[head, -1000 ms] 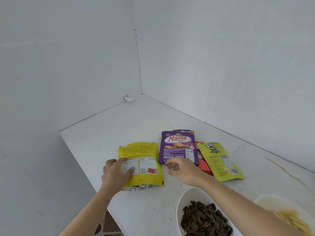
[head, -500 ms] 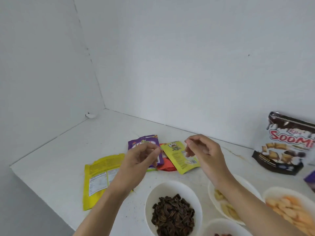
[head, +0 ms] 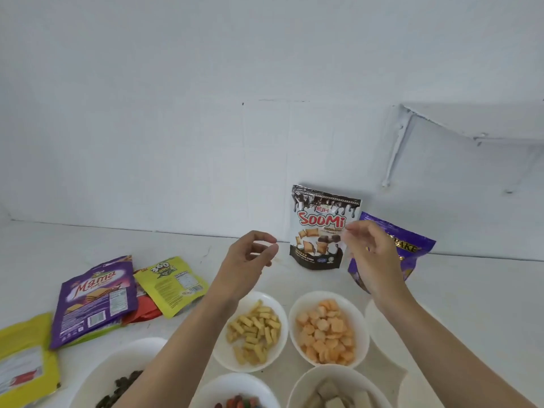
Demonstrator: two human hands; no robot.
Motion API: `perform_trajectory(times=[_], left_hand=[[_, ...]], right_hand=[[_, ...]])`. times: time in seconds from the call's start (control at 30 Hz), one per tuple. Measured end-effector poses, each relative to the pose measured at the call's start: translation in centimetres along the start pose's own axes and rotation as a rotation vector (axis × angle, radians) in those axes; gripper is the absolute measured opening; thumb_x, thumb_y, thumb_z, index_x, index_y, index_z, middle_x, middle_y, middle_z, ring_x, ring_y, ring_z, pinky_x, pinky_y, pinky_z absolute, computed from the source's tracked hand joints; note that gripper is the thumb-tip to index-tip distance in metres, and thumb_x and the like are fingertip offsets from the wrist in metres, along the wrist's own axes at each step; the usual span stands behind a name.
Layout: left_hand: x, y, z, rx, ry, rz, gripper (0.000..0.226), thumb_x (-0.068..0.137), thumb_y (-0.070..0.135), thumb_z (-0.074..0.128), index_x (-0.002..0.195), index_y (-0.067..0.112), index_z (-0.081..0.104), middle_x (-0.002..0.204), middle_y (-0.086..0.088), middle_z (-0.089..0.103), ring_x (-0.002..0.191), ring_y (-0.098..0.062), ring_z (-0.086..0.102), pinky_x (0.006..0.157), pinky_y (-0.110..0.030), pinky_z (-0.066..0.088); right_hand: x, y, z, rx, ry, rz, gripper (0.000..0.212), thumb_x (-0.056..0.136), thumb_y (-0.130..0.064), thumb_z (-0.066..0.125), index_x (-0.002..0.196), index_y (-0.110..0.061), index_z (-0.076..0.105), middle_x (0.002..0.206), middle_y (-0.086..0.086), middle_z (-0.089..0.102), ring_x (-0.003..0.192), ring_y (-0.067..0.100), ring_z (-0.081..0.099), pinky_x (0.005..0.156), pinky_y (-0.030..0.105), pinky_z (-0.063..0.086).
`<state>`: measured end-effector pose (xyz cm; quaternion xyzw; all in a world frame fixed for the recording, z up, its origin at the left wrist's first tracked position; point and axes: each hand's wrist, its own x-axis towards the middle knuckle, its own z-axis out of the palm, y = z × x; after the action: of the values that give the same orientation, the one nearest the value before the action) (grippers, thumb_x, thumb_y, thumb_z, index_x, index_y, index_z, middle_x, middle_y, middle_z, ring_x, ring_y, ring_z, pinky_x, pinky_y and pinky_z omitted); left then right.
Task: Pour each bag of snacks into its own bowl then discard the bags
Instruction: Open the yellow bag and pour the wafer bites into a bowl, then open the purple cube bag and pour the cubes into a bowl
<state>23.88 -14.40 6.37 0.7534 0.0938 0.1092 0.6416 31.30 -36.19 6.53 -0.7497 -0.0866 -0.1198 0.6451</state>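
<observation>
Left hand loosely curled, empty; right hand half hides purple bag, grip unclear

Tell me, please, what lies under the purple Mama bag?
Under the Mama bag, an orange-red bag pokes out at its right side, and a yellow-green strip shows along its lower edge. The rest of both is covered, so the strip's source is unclear.

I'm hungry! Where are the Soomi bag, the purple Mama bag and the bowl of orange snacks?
Soomi bag point(head: 321, 223): head view, on its red lettering.
Mama bag point(head: 94, 289): head view, on its name lettering.
bowl of orange snacks point(head: 360, 320): head view, on its bare right wall.
</observation>
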Motion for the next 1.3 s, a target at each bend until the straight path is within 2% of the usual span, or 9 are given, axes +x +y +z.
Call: perform_trajectory(times=[0.4,0.53,0.67,0.8,0.93,1.03,1.13,1.23,1.3], left_hand=[[7.5,0.2,14.3,0.052,-0.099,-0.029,0.009,0.097,0.023,0.067,0.103,0.018,0.071,0.097,0.000,0.071,0.082,-0.012,0.063,0.074,-0.027,0.050],[9.1,-0.7,19.5,0.046,-0.179,-0.050,0.014,0.101,0.019,0.062,0.111,0.010,0.067,0.098,0.010,0.066,0.073,0.009,0.066,0.058,-0.011,0.050],[10.1,-1.9,22.3,-0.011,-0.184,-0.130,0.004,0.100,0.020,0.063,0.102,0.022,0.065,0.117,0.002,0.067,0.093,-0.006,0.071,0.058,-0.016,0.054],[10.4,-2.8,23.4,-0.051,-0.183,-0.110,0.006,0.097,0.018,0.067,0.101,0.023,0.065,0.116,-0.001,0.068,0.111,-0.022,0.069,0.087,-0.038,0.061],[10.0,-2.4,23.1,-0.052,-0.162,-0.039,0.007,0.097,0.014,0.068,0.099,0.018,0.062,0.109,0.002,0.065,0.104,-0.016,0.063,0.073,-0.016,0.054],[9.0,-0.9,22.2,-0.065,-0.158,0.048,0.012,0.098,0.012,0.065,0.107,0.010,0.057,0.110,0.001,0.062,0.100,-0.015,0.061,0.067,-0.011,0.050],[7.9,1.2,20.5,-0.092,-0.130,0.219,0.011,0.097,0.011,0.066,0.098,0.017,0.057,0.100,0.005,0.061,0.097,-0.017,0.060,0.074,-0.019,0.047],[6.5,3.1,17.8,-0.097,-0.080,0.327,0.013,0.097,0.011,0.067,0.097,0.010,0.054,0.101,-0.011,0.059,0.091,-0.018,0.058,0.076,-0.045,0.051],[5.2,4.3,15.5,-0.093,-0.024,0.396,0.016,0.096,0.010,0.067,0.099,0.007,0.052,0.105,-0.015,0.056,0.087,-0.016,0.059,0.076,-0.045,0.052]], right_hand=[[6.4,6.6,-10.0,-0.485,0.140,-0.157,0.025,0.088,-0.026,0.074,0.109,-0.020,0.061,0.113,-0.001,0.064,0.111,0.014,0.052,0.082,0.042,0.055],[7.5,9.1,-11.3,-0.618,0.133,-0.197,0.033,0.082,-0.023,0.081,0.109,-0.021,0.062,0.118,0.000,0.062,0.112,0.019,0.053,0.083,0.045,0.054],[7.9,11.0,-12.1,-0.459,0.061,-0.112,0.032,0.084,-0.014,0.077,0.112,-0.016,0.062,0.123,0.004,0.056,0.118,0.018,0.054,0.072,0.021,0.053],[7.2,11.4,-12.0,-0.413,0.071,-0.222,0.028,0.090,0.000,0.069,0.093,-0.025,0.058,0.102,0.003,0.063,0.101,0.015,0.061,0.062,0.004,0.045],[6.8,10.0,-11.6,-0.385,0.141,-0.326,0.029,0.086,0.018,0.057,0.087,-0.010,0.065,0.092,0.001,0.057,0.088,0.002,0.058,0.066,0.006,0.043],[6.3,7.4,-11.6,-0.296,0.124,-0.423,0.023,0.089,0.013,0.051,0.085,-0.004,0.066,0.095,0.006,0.056,0.089,-0.002,0.056,0.068,0.002,0.041],[5.3,4.3,-11.1,-0.174,0.095,-0.523,0.026,0.093,-0.009,0.046,0.083,0.000,0.068,0.100,0.009,0.055,0.095,-0.004,0.055,0.069,0.000,0.042],[4.8,2.0,-10.2,-0.087,0.081,-0.562,0.025,0.095,0.005,0.048,0.086,-0.002,0.069,0.101,0.008,0.056,0.099,0.005,0.058,0.072,0.008,0.046],[4.3,0.4,-9.1,-0.044,0.069,-0.589,0.026,0.092,0.013,0.050,0.087,-0.004,0.069,0.098,0.006,0.058,0.095,0.013,0.061,0.075,0.015,0.046]])
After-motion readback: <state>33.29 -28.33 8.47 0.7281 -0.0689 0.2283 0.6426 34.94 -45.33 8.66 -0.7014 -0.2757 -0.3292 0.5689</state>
